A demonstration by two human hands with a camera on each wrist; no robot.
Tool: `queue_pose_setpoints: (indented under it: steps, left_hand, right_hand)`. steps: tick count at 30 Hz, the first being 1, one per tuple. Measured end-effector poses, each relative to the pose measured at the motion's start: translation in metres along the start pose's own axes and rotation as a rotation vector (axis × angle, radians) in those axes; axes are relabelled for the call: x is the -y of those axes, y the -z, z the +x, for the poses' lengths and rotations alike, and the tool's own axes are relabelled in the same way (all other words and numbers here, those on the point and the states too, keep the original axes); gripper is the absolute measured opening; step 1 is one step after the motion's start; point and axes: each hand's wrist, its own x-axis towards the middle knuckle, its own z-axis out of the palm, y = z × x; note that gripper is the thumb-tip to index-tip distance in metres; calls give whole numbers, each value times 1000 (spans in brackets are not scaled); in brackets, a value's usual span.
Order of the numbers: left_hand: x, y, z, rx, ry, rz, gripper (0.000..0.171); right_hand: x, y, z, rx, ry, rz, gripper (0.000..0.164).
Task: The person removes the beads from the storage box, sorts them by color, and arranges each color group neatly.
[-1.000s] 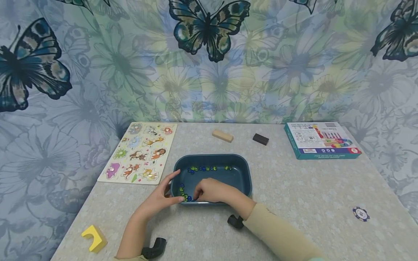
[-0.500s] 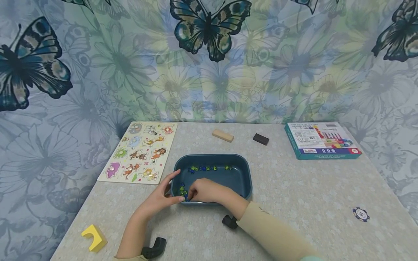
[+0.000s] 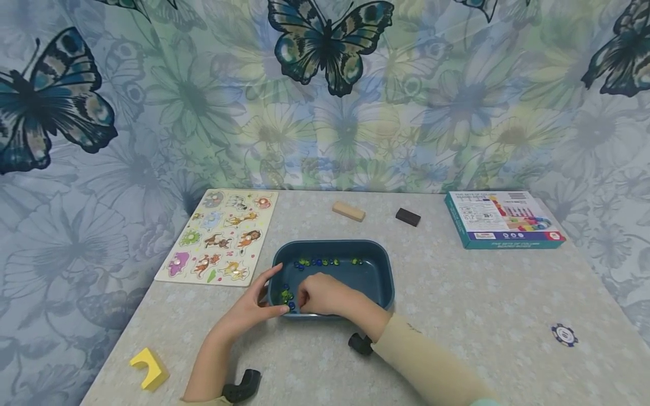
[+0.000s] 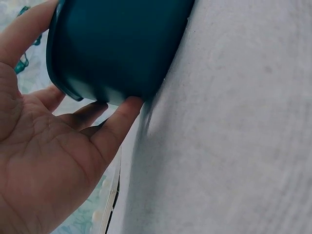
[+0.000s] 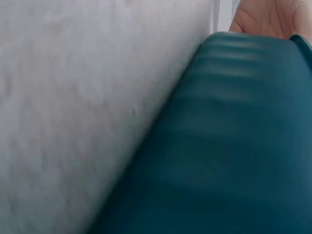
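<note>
A dark blue tray (image 3: 350,285) sits on the table in the head view. My left hand (image 3: 251,310) holds its left end, thumb on the front rim and fingers around the outside. The left wrist view shows fingers of the left hand (image 4: 53,151) against the tray's outer wall (image 4: 117,48). Inside the tray is my right hand (image 3: 327,294), fingers curled down near the front wall, fingertips hidden; I cannot tell what they hold. Small blue and yellow-green marbles (image 3: 286,295) cluster at the tray's front left. More marbles (image 3: 319,262) line its back wall.
Back left lies an animal puzzle board (image 3: 218,237). Behind the tray are a tan block (image 3: 348,211) and a black block (image 3: 408,217). A boxed game (image 3: 505,220) lies back right, a poker chip (image 3: 565,335) at right, and a yellow arch block (image 3: 149,369) front left.
My right hand has shifted left inside the tray, then slightly back right. Marbles at the front left corner have shifted and sit more bunched. My left hand keeps its place on the tray.
</note>
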Motion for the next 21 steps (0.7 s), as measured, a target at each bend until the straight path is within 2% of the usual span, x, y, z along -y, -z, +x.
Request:
queue_pose_setpoints:
  steps: [5,11,16,21]
  left_hand:
    - [-1,-1,2,-10,16,10,83]
    - [-1,-3,2,-21,20,14,84]
    - [0,-3,1,-24,19,9,86]
    - [0,-1,0,-29,31,5,86]
  right_hand:
    - [-5,20,-16,-90,35,35,5]
    - [-19,54,-49,-239,40,55,8]
    - [-41,77,-78,-337,-26,76,8]
    - [-67,97,-106,-434,-136,83,10]
